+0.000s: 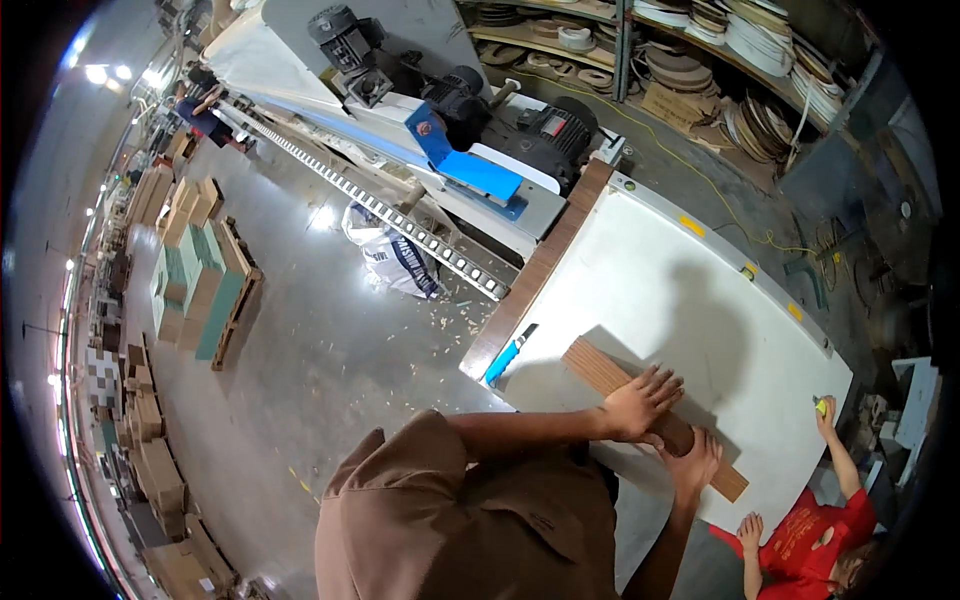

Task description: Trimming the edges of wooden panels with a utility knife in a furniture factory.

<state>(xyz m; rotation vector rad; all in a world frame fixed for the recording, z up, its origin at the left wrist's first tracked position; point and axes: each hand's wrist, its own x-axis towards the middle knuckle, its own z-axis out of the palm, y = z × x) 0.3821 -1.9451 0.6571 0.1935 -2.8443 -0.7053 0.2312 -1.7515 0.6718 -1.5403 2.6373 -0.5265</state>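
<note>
pressing down on a long brown wood-grain strip [655, 416], both of the person's hands sit close together near the middle of the head view. the left hand [640, 400] lies flat on the strip with its fingers spread, palm down, not curled round anything. the right hand [692, 460] is just beside it, a little nearer and to the right, laid over the strip's lower stretch; whether its fingers wrap the edge cannot be told. the strip lies slantwise on a big white panel [660, 280], running from left and far to right and near, its right end reaching close to the panel's near edge.

left of the strip, near the panel's left edge, lies a blue-handled knife [510, 354], well apart from the hands. a dark brown edge band [540, 265] runs along the panel's left side. beyond the panel's far left corner stands a machine with blue parts and black motors [470, 130], and a toothed rail [380, 205] slants past it over the grey floor. a white sack [385, 255] sits below the rail.

at the right near corner another person in a red shirt [815, 535] reaches up, one hand [824, 410] at the panel's edge holding something small and yellow. stacks of boards [195, 290] stand on the floor at the far left, and shelves of coiled banding [740, 60] fill the far right.
</note>
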